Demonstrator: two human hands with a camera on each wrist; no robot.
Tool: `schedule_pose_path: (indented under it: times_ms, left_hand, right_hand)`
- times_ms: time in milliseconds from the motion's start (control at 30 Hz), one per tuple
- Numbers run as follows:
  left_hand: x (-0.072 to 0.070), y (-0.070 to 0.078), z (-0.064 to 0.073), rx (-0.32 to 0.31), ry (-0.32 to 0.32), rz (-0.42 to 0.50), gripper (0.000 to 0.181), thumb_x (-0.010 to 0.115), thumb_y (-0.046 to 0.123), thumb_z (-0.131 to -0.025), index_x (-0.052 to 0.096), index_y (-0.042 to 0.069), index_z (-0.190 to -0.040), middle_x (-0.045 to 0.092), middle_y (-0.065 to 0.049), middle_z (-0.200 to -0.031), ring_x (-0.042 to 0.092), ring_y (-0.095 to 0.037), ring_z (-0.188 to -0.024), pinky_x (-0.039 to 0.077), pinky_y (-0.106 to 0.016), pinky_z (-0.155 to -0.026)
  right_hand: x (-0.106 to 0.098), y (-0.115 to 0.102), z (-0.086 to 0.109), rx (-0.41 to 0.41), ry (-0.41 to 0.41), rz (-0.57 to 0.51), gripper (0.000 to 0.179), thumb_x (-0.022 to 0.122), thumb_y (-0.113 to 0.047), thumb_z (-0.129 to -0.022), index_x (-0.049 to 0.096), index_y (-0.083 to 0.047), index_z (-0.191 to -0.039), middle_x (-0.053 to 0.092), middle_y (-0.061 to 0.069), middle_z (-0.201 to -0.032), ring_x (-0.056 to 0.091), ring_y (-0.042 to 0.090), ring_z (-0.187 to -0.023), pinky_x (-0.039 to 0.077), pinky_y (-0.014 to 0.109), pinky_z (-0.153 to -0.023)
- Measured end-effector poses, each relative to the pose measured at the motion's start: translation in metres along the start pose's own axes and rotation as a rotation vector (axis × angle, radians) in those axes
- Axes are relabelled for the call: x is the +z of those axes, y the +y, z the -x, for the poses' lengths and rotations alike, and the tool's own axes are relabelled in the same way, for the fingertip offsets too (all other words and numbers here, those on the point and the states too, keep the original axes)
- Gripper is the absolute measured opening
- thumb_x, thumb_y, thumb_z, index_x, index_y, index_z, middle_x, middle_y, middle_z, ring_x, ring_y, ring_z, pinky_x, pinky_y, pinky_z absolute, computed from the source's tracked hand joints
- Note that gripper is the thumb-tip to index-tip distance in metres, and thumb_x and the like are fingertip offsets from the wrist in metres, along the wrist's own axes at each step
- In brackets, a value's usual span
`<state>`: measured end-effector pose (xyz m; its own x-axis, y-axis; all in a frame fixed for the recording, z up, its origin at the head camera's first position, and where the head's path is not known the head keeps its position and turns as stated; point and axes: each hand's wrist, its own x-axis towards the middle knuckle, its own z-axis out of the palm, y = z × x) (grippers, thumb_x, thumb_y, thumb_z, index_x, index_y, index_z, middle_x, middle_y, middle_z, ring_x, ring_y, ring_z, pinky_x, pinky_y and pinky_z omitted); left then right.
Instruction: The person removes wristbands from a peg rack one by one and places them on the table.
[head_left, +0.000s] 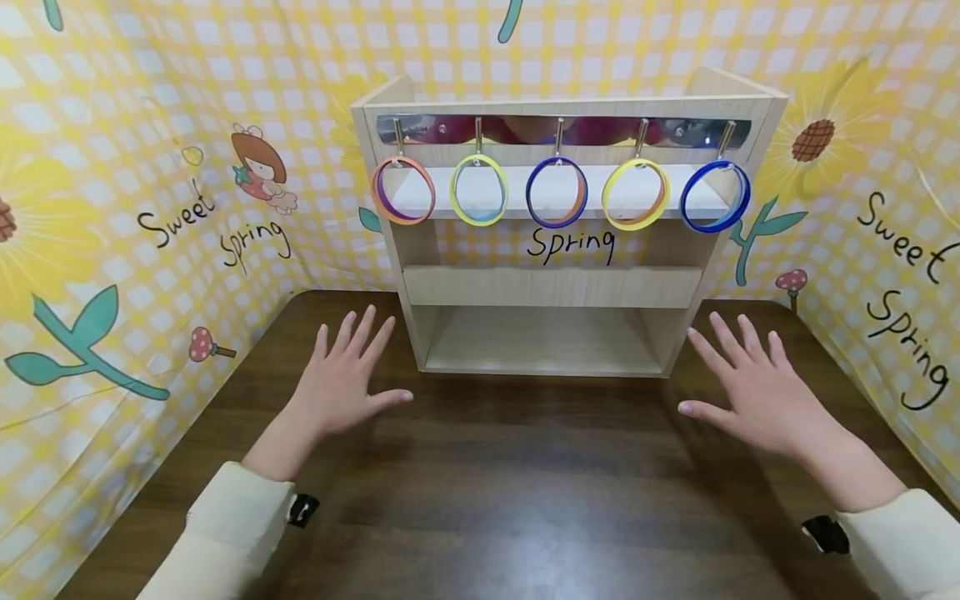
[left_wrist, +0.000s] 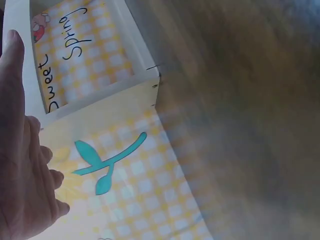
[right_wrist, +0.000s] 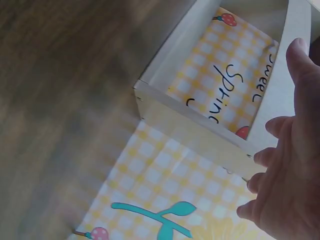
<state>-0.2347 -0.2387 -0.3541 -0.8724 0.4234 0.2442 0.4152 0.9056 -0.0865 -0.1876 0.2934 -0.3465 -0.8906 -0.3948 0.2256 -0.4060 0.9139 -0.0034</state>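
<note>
My left hand (head_left: 341, 387) hovers over the table's left side, fingers spread and straight, palm down, holding nothing. Mirroring it on the right, my right hand (head_left: 765, 396) is spread too, with nothing in it. Between and beyond them stands a pale wooden shelf unit (head_left: 555, 287). Along its top runs a shiny metal hook rail (head_left: 525, 131). From its hooks hang several rings: an orange ring (head_left: 376, 196), a light yellow ring (head_left: 453, 200), a dark blue ring (head_left: 530, 200), a yellow ring (head_left: 607, 200) and a bright blue ring (head_left: 686, 204). Neither hand touches the shelf.
The dark brown wooden table (head_left: 510, 475) lies under both hands. A yellow checked cloth (head_left: 187, 92) with flowers and "Sweet Spring" lettering covers the walls behind and on both sides. Both arms wear cream sleeves (head_left: 240, 517), each with a small black object (head_left: 303, 510) at the cuff.
</note>
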Motion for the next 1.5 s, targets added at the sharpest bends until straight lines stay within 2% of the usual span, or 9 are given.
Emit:
schedule_pose_path:
  times_ms: [233, 400, 533, 633, 800, 900, 1033, 1233, 1500]
  left_hand:
    - [-0.023, -0.008, -0.018, 0.004, -0.018, 0.137, 0.100, 0.047, 0.070, -0.089, 0.000, 0.016, -0.157, -0.001, -0.014, -0.161, 0.007, -0.039, -0.144, 0.004, -0.062, -0.111]
    - [-0.029, -0.011, -0.037, -0.087, 0.005, 0.534, 0.091, 0.052, 0.056, -0.095, -0.003, 0.018, -0.156, 0.001, -0.008, -0.161, 0.009, -0.031, -0.145, 0.012, -0.054, -0.114]
    - [-0.027, -0.006, -0.052, -0.141, 0.093, 0.836, 0.083, 0.055, 0.046, -0.097, 0.005, 0.019, -0.157, 0.011, -0.006, -0.161, 0.022, -0.031, -0.142, 0.025, -0.051, -0.111]
    - [-0.026, -0.002, -0.064, -0.167, 0.192, 1.027, 0.076, 0.057, 0.036, -0.098, 0.015, 0.012, -0.156, 0.021, -0.008, -0.159, 0.031, -0.031, -0.139, 0.030, -0.048, -0.109]
    - [-0.033, 0.007, -0.082, -0.216, 0.320, 1.274, 0.067, 0.058, 0.018, -0.098, 0.024, 0.004, -0.153, 0.028, -0.014, -0.156, 0.032, -0.030, -0.139, 0.030, -0.038, -0.110]
    - [-0.041, 0.015, -0.088, -0.214, 0.375, 1.359, 0.065, 0.058, 0.010, -0.096, 0.026, -0.001, -0.151, 0.030, -0.019, -0.154, 0.032, -0.032, -0.138, 0.031, -0.037, -0.109]
    - [-0.048, 0.022, -0.096, -0.209, 0.438, 1.399, 0.064, 0.060, 0.007, -0.093, 0.030, -0.005, -0.148, 0.037, -0.023, -0.149, 0.036, -0.033, -0.136, 0.034, -0.036, -0.108]
    - [-0.045, 0.026, -0.107, -0.237, 0.503, 1.451, 0.057, 0.062, 0.005, -0.093, 0.040, -0.004, -0.144, 0.048, -0.023, -0.141, 0.049, -0.027, -0.126, 0.042, -0.032, -0.099]
    - [-0.025, 0.019, -0.117, -0.292, 0.569, 1.493, 0.052, 0.061, 0.000, -0.093, 0.045, -0.003, -0.142, 0.054, -0.024, -0.133, 0.054, -0.027, -0.117, 0.046, -0.030, -0.094]
  right_hand:
    - [-0.022, 0.002, -0.005, -0.035, 0.054, -0.086, 0.086, 0.062, -0.049, -0.092, 0.020, -0.008, -0.155, 0.009, 0.023, -0.159, 0.006, 0.049, -0.141, -0.001, 0.061, -0.111]
    - [-0.031, 0.003, -0.007, 0.004, 0.207, -0.245, 0.075, 0.067, -0.034, -0.093, 0.030, -0.006, -0.152, 0.027, 0.024, -0.154, 0.027, 0.045, -0.137, 0.021, 0.059, -0.109]
    - [-0.031, 0.003, -0.011, 0.022, 0.392, -0.326, 0.065, 0.071, -0.025, -0.091, 0.043, -0.003, -0.145, 0.044, 0.023, -0.144, 0.042, 0.042, -0.129, 0.033, 0.056, -0.103]
    - [-0.031, 0.001, -0.018, 0.053, 0.532, -0.363, 0.056, 0.074, -0.019, -0.088, 0.053, 0.000, -0.137, 0.058, 0.023, -0.129, 0.054, 0.037, -0.115, 0.043, 0.031, -0.098]
    - [-0.036, -0.002, -0.030, 0.155, 0.660, -0.551, 0.045, 0.073, -0.012, -0.088, 0.060, 0.002, -0.129, 0.066, 0.020, -0.114, 0.059, 0.000, -0.098, 0.039, 0.003, -0.081]
    - [-0.040, -0.002, -0.036, 0.212, 0.680, -0.710, 0.041, 0.072, -0.010, -0.089, 0.061, 0.001, -0.127, 0.069, 0.004, -0.111, 0.057, -0.010, -0.094, 0.044, 0.005, -0.078]
    - [-0.044, -0.002, -0.045, 0.228, 0.705, -0.976, 0.033, 0.069, -0.004, -0.089, 0.064, -0.003, -0.122, 0.068, -0.010, -0.104, 0.063, -0.001, -0.092, 0.048, 0.010, -0.075]
    - [-0.053, 0.000, -0.058, 0.170, 0.758, -1.372, 0.026, 0.070, 0.003, -0.086, 0.067, -0.002, -0.112, 0.069, 0.005, -0.098, 0.067, 0.010, -0.083, 0.053, 0.018, -0.069]
    - [-0.061, -0.002, -0.067, 0.187, 0.730, -1.582, 0.032, 0.072, -0.004, -0.085, 0.062, 0.006, -0.113, 0.068, 0.011, -0.096, 0.069, 0.017, -0.085, 0.055, 0.027, -0.071]
